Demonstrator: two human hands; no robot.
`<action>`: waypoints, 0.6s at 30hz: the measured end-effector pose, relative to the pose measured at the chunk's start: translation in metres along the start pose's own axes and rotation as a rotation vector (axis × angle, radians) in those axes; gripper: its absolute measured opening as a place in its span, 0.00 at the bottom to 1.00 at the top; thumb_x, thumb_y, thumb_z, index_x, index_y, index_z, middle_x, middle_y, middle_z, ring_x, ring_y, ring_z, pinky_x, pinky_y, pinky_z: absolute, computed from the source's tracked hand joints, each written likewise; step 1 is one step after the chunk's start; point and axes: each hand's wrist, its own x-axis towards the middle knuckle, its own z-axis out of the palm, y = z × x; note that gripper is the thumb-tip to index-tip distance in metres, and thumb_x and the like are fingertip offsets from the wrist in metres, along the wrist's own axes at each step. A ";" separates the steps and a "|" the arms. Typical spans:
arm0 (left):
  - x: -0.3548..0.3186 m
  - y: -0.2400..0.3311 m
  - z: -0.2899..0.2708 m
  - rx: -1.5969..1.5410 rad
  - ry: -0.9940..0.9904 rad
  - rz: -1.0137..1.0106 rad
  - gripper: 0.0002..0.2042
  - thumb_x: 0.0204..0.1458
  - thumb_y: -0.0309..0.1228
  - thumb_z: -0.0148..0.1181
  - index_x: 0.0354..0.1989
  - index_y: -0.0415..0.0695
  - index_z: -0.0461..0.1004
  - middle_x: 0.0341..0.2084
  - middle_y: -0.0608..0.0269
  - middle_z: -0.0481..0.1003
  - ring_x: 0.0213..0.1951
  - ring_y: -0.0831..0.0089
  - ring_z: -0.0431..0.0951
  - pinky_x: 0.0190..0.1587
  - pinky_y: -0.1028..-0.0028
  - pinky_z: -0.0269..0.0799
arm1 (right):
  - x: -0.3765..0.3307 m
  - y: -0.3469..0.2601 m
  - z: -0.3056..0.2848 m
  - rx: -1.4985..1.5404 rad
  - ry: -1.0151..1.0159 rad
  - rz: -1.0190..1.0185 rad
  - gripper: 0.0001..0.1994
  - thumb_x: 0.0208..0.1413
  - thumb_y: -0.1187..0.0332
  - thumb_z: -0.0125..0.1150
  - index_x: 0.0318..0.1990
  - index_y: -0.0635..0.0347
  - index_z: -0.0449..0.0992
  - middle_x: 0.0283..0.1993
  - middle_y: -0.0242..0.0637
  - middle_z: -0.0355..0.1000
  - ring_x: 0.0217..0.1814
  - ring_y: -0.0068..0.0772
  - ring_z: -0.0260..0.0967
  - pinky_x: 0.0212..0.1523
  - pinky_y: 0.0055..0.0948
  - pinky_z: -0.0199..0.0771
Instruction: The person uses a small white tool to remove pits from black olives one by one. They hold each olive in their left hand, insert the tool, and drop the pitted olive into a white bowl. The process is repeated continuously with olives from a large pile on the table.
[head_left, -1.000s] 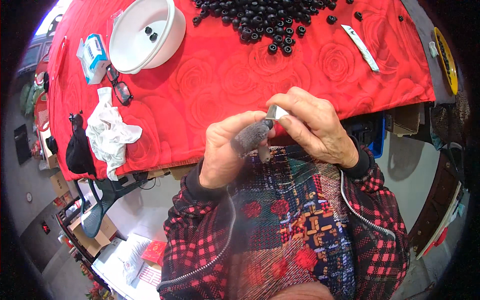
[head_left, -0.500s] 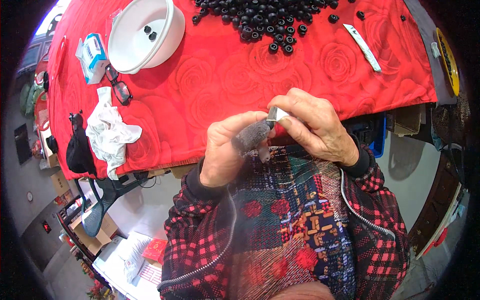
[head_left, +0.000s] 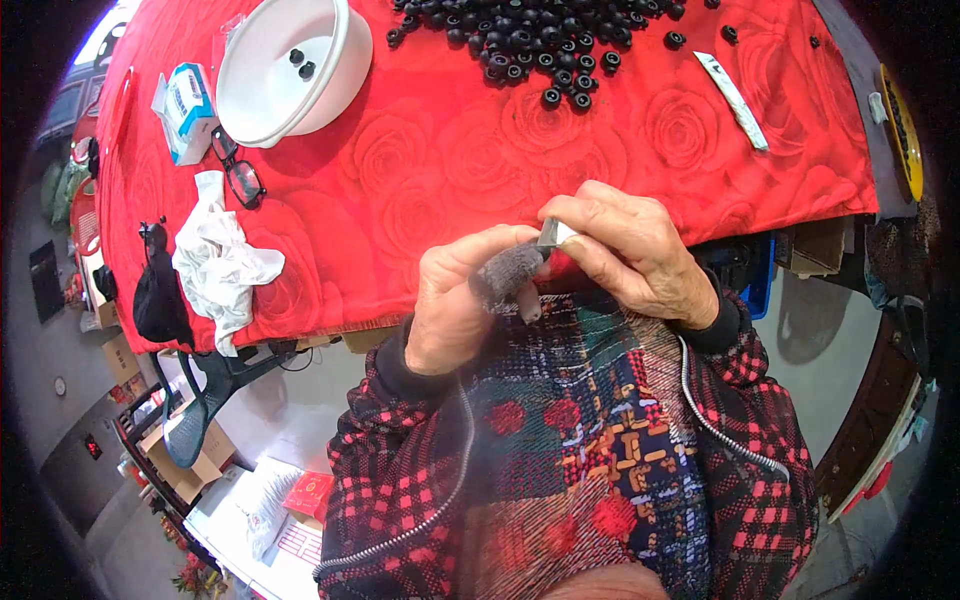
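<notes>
My two hands meet over my lap, just off the near edge of the table. My right hand (head_left: 640, 250) pinches a short flat metal blade (head_left: 547, 233) whose white-wrapped end (head_left: 564, 233) lies between thumb and fingers. My left hand (head_left: 450, 290) is closed, and a fuzzy grey covering (head_left: 508, 272) sits around its bent fingers, with a bare fingertip below. Against the blade, at the left fingertips, is a small dark piece (head_left: 546, 253), mostly hidden; it looks like one of the round black parts (head_left: 520, 40) piled on the table.
A red rose-patterned cloth (head_left: 400, 200) covers the table. On the left are a white basin (head_left: 340, 90) with two black parts, a blue-white box (head_left: 188, 110), glasses (head_left: 243, 183), white cloth (head_left: 222, 265) and a black bag (head_left: 160, 290). A white strip (head_left: 732, 100) lies right; a yellow tray (head_left: 903, 135) stands beyond.
Both hands keep their grip and have shifted only slightly. The blade sits a little lower against the dark piece, and the view has tilted a touch.
</notes>
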 end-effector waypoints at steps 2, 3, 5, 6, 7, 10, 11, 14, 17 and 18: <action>0.003 0.003 0.002 0.032 0.053 -0.042 0.10 0.59 0.27 0.52 0.45 0.35 0.74 0.30 0.60 0.76 0.24 0.78 0.75 0.27 0.79 0.71 | -0.001 0.002 -0.003 -0.013 -0.083 -0.026 0.09 0.53 0.72 0.58 0.42 0.63 0.73 0.29 0.44 0.66 0.29 0.46 0.68 0.27 0.38 0.67; 0.003 0.003 0.000 -0.034 0.070 -0.055 0.10 0.59 0.30 0.54 0.43 0.36 0.73 0.29 0.61 0.75 0.24 0.77 0.75 0.25 0.78 0.70 | -0.006 -0.001 -0.001 0.012 -0.147 -0.034 0.10 0.53 0.72 0.58 0.42 0.63 0.73 0.29 0.44 0.66 0.29 0.46 0.68 0.28 0.39 0.66; 0.007 0.006 -0.005 -0.161 0.095 -0.061 0.11 0.58 0.35 0.56 0.40 0.38 0.72 0.26 0.63 0.73 0.22 0.76 0.74 0.22 0.76 0.69 | -0.016 -0.001 0.005 0.152 -0.204 -0.060 0.12 0.52 0.71 0.60 0.43 0.64 0.73 0.30 0.44 0.67 0.29 0.45 0.68 0.29 0.39 0.67; 0.011 0.007 -0.005 -0.209 0.054 -0.058 0.11 0.58 0.33 0.55 0.42 0.37 0.72 0.27 0.63 0.73 0.23 0.77 0.74 0.23 0.77 0.70 | -0.016 -0.001 -0.001 0.199 -0.155 -0.028 0.13 0.51 0.71 0.60 0.44 0.65 0.73 0.30 0.43 0.67 0.29 0.44 0.68 0.30 0.38 0.67; 0.011 0.006 -0.003 -0.254 0.024 -0.062 0.11 0.58 0.31 0.54 0.44 0.37 0.73 0.28 0.63 0.73 0.23 0.78 0.74 0.24 0.77 0.70 | -0.016 -0.004 -0.005 0.258 -0.108 0.008 0.14 0.51 0.71 0.61 0.44 0.65 0.73 0.30 0.43 0.68 0.29 0.43 0.68 0.30 0.37 0.67; 0.012 0.004 -0.004 -0.259 -0.041 -0.116 0.11 0.58 0.29 0.53 0.46 0.36 0.72 0.30 0.63 0.74 0.26 0.78 0.74 0.26 0.77 0.72 | -0.002 -0.008 -0.007 0.168 0.057 -0.042 0.16 0.47 0.74 0.62 0.46 0.65 0.73 0.29 0.42 0.68 0.28 0.40 0.68 0.28 0.34 0.67; 0.011 0.005 -0.003 -0.256 -0.057 -0.159 0.11 0.58 0.28 0.53 0.45 0.36 0.72 0.31 0.63 0.74 0.26 0.78 0.75 0.26 0.77 0.72 | 0.003 -0.009 -0.003 0.090 0.114 -0.077 0.17 0.46 0.75 0.63 0.46 0.65 0.73 0.29 0.42 0.68 0.27 0.40 0.68 0.28 0.34 0.67; 0.010 -0.008 -0.004 -0.151 -0.174 -0.085 0.08 0.57 0.27 0.54 0.43 0.38 0.72 0.31 0.64 0.75 0.28 0.78 0.75 0.30 0.78 0.73 | 0.012 0.000 0.008 -0.084 0.157 -0.181 0.19 0.38 0.77 0.64 0.43 0.65 0.73 0.27 0.42 0.67 0.25 0.43 0.68 0.25 0.35 0.67; 0.011 -0.009 -0.007 -0.241 -0.117 -0.104 0.08 0.57 0.28 0.55 0.42 0.39 0.72 0.34 0.63 0.75 0.33 0.77 0.75 0.31 0.77 0.72 | 0.016 -0.005 0.013 -0.174 0.211 -0.265 0.18 0.36 0.76 0.64 0.41 0.64 0.73 0.27 0.41 0.68 0.25 0.42 0.68 0.24 0.35 0.67; 0.010 -0.004 -0.006 -0.319 -0.147 -0.095 0.08 0.57 0.27 0.56 0.43 0.39 0.73 0.35 0.63 0.75 0.35 0.77 0.75 0.32 0.77 0.72 | 0.019 -0.007 0.013 -0.186 0.218 -0.294 0.18 0.36 0.76 0.64 0.41 0.65 0.73 0.27 0.41 0.68 0.25 0.42 0.68 0.24 0.35 0.67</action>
